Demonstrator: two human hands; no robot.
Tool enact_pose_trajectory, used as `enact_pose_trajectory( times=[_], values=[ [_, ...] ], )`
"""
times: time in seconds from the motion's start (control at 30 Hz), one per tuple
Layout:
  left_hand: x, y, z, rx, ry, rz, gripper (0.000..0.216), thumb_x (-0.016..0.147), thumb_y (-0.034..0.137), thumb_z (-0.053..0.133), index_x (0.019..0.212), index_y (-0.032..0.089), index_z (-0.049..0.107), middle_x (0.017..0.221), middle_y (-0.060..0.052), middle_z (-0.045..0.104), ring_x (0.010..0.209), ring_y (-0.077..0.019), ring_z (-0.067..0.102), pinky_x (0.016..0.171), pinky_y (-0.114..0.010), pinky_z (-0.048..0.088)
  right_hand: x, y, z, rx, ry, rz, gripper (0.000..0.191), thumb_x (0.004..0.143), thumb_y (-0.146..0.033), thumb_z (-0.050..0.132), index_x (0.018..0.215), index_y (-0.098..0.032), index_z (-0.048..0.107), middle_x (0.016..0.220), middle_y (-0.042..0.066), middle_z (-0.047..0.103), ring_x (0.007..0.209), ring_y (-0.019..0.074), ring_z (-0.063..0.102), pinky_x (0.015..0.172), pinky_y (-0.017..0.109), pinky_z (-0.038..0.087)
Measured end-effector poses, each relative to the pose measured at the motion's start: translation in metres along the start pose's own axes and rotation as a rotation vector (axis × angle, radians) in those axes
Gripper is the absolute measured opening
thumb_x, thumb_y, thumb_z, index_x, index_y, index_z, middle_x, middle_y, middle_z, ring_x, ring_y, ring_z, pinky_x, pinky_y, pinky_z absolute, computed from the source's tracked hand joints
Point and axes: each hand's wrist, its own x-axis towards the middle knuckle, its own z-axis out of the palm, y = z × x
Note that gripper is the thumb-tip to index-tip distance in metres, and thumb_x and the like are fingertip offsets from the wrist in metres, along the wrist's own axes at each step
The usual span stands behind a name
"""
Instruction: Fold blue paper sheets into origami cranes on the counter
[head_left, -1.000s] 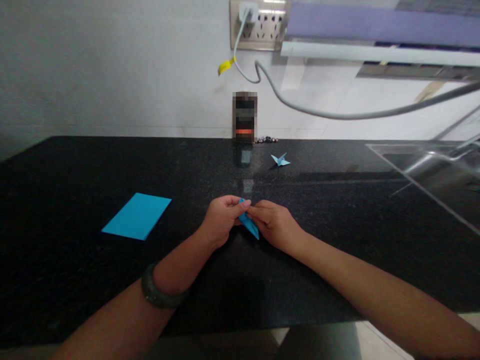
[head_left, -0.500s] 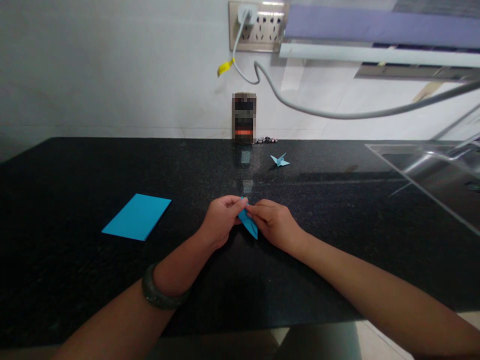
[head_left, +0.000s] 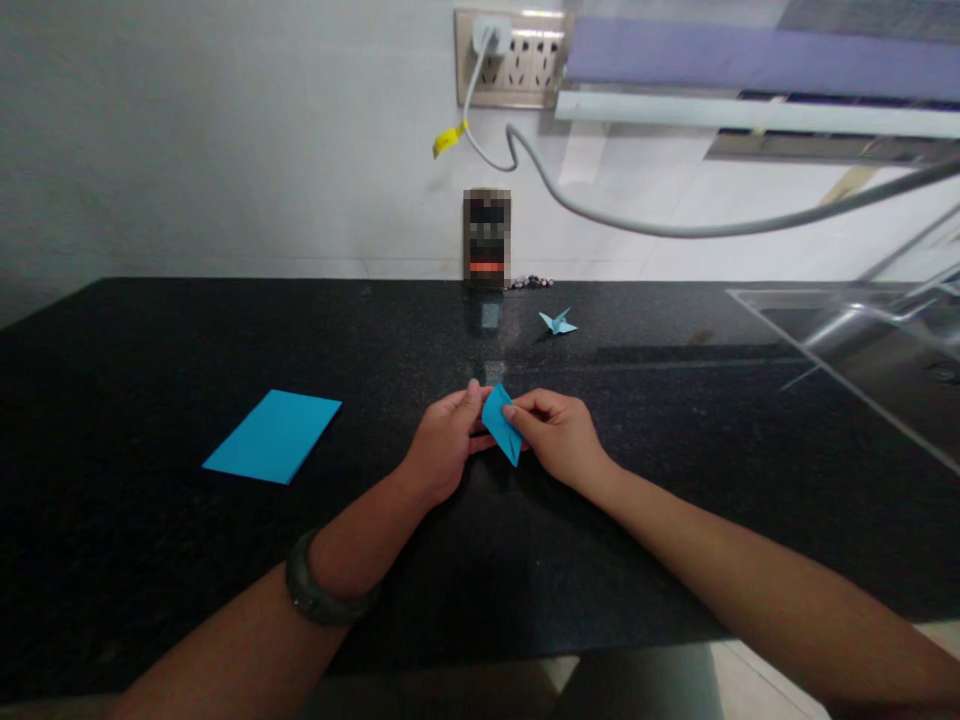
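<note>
A small folded piece of blue paper [head_left: 501, 424] is pinched between both my hands above the black counter [head_left: 150, 340]. My left hand [head_left: 446, 445] grips its left side with thumb and fingers closed. My right hand [head_left: 559, 435] pinches its right edge. The paper now shows a broader diamond-like face, point down. A dark band sits on my left wrist.
A stack of flat blue paper sheets [head_left: 274, 436] lies to the left. A finished small blue folded figure [head_left: 557, 321] sits further back. A dark blurred object [head_left: 487, 238] stands against the wall, under a socket strip with a grey cable [head_left: 637, 225]. A steel sink [head_left: 862, 340] is at right.
The folded paper has been turned or opened between my fingers, showing a wider face than before. Both hands stayed in nearly the same place.
</note>
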Motion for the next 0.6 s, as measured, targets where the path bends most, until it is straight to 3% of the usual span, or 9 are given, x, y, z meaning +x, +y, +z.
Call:
enact_pose_trajectory(
  times=[0.07, 0.2, 0.37, 0.6],
  values=[
    [-0.0009, 0.0009, 0.0005, -0.031, -0.043, -0.085, 0.029, 0.084, 0.037, 0.048, 0.079, 0.012, 0.061, 0.067, -0.005, 0.064, 0.06, -0.0142, 0.061, 0.058, -0.029, 0.051, -0.0001, 0.002, -0.0008, -0.018, 0.079, -0.08, 0.015, 0.075, -0.029, 0.058, 0.069, -0.016, 0.062, 0.063, 0.001, 0.059, 0.053, 0.0107, 0.053, 0.05, 0.023, 0.045],
    [-0.0022, 0.0013, -0.0001, -0.031, -0.125, -0.186, 0.02, 0.083, 0.028, 0.051, 0.079, 0.011, 0.061, 0.065, -0.005, 0.065, 0.057, -0.0127, 0.062, 0.056, -0.025, 0.05, 0.0002, 0.0079, -0.001, -0.07, 0.157, -0.217, 0.009, 0.077, -0.026, 0.058, 0.077, -0.019, 0.063, 0.074, 0.002, 0.062, 0.066, 0.0131, 0.056, 0.063, 0.027, 0.047],
    [-0.0019, 0.0007, -0.0014, -0.071, -0.133, -0.156, 0.02, 0.083, 0.028, 0.053, 0.079, 0.011, 0.062, 0.068, -0.005, 0.066, 0.058, -0.0103, 0.061, 0.058, -0.022, 0.049, 0.0014, 0.0092, 0.002, 0.171, 0.124, -0.133, 0.03, 0.074, -0.027, 0.059, 0.102, -0.021, 0.051, 0.072, -0.001, 0.058, 0.056, 0.0097, 0.053, 0.051, 0.023, 0.045],
    [-0.0028, -0.0015, 0.0013, -0.109, -0.137, -0.146, 0.022, 0.076, 0.032, 0.061, 0.082, 0.011, 0.064, 0.077, -0.007, 0.068, 0.066, -0.0122, 0.062, 0.067, -0.025, 0.048, 0.0006, 0.0053, 0.0024, 0.175, 0.109, -0.083, 0.024, 0.07, -0.027, 0.064, 0.09, -0.02, 0.054, 0.072, 0.0, 0.06, 0.058, 0.0109, 0.055, 0.055, 0.025, 0.048]
  ],
)
